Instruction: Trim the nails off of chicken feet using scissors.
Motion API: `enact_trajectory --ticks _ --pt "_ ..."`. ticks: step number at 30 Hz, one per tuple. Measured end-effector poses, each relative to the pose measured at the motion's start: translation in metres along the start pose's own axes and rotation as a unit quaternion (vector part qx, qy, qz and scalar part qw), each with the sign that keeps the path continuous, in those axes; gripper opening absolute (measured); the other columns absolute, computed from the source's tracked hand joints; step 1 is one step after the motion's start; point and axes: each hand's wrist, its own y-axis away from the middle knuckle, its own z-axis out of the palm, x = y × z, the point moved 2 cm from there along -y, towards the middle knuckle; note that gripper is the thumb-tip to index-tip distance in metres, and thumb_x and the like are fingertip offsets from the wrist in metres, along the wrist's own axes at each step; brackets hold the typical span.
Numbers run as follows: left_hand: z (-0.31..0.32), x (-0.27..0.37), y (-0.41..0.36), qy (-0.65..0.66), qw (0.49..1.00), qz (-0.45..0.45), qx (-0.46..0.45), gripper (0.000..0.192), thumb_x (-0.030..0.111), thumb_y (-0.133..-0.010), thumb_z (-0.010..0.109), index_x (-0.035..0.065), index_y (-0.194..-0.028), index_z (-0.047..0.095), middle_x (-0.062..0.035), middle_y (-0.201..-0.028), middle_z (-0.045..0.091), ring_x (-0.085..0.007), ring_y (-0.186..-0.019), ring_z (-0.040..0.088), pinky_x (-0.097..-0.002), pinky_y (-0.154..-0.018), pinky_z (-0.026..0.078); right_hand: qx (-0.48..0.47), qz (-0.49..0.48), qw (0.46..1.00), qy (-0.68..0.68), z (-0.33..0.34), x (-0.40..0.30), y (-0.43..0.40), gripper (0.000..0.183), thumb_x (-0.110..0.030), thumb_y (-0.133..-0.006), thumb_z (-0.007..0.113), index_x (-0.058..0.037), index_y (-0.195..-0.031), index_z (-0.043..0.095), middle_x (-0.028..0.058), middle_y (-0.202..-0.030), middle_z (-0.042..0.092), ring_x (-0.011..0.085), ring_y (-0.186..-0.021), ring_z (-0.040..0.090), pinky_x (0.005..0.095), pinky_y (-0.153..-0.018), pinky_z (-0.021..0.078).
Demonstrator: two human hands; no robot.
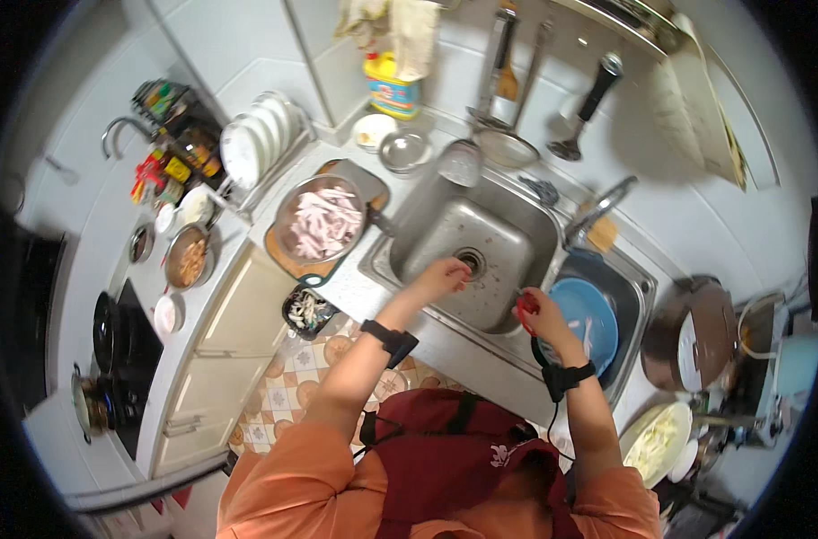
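Note:
My right hand (549, 318) holds red-handled scissors (529, 311) at the near right edge of the steel sink basin (496, 232). Over the basin, just left of the drain (471, 259), is my left hand (441, 279) with its fingers loosely curled. Whether anything small is between those fingers is hidden. A blue plastic bowl (601, 303) sits in the smaller basin beside my right hand, with a few pale pieces in it. To the left, a steel pan (281, 232) full of pale meat pieces, apparently chicken feet (324, 222), rests on a cutting board (284, 259).
A black waste bin (308, 313) stands below the counter edge. The faucet (597, 212) rises behind the basins. A brown lidded pot (695, 330) and a bowl of cut vegetables (655, 445) are at right. At left are a plate rack (247, 205) and a stove (139, 364).

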Motion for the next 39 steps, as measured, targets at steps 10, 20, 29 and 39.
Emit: enact_trajectory --ticks 10,20,29,39 --pt "0.151 -0.033 -0.082 -0.035 0.981 -0.076 -0.175 0.025 0.015 -0.081 0.046 0.0006 -0.102 0.048 -0.0062 -0.092 0.052 -0.0134 -0.079 0.053 -0.0247 -0.067 0.044 -0.022 0.267 0.957 0.114 -0.087 0.139 0.120 0.054 -0.037 -0.068 0.056 -0.0015 -0.108 0.047 0.0198 -0.094 0.056 0.0323 -0.089 0.054 0.0354 -0.077 0.0413" --pt "0.209 -0.065 -0.108 -0.029 0.981 -0.180 -0.063 0.017 0.008 -0.083 0.043 0.0037 -0.099 0.049 -0.0067 -0.093 0.052 -0.0157 -0.078 0.055 -0.0242 -0.062 0.045 -0.208 0.330 0.887 0.247 -0.071 0.200 0.073 0.065 -0.040 -0.069 0.057 -0.0083 -0.122 0.036 0.0164 -0.114 0.047 0.0282 -0.101 0.047 0.0375 -0.084 0.0361" --pt "0.184 -0.053 -0.092 0.010 0.989 -0.149 -0.010 0.016 0.007 -0.084 0.042 0.0025 -0.097 0.050 -0.0065 -0.090 0.052 -0.0145 -0.073 0.055 -0.0239 -0.063 0.045 -0.123 -0.021 0.780 0.613 -0.024 0.238 0.019 0.030 -0.018 -0.075 0.051 -0.0111 -0.104 0.051 0.0074 -0.105 0.046 0.0209 -0.096 0.044 0.0319 -0.084 0.0309" --pt "0.166 -0.048 -0.077 0.066 0.985 -0.158 0.030 0.014 0.006 -0.084 0.042 0.0029 -0.095 0.050 -0.0039 -0.085 0.054 -0.0127 -0.074 0.053 -0.0227 -0.065 0.044 -0.229 0.079 0.964 0.114 -0.025 0.244 0.007 0.041 -0.023 -0.064 0.063 -0.0058 -0.101 0.056 0.0117 -0.092 0.058 0.0253 -0.086 0.055 0.0329 -0.070 0.0429"
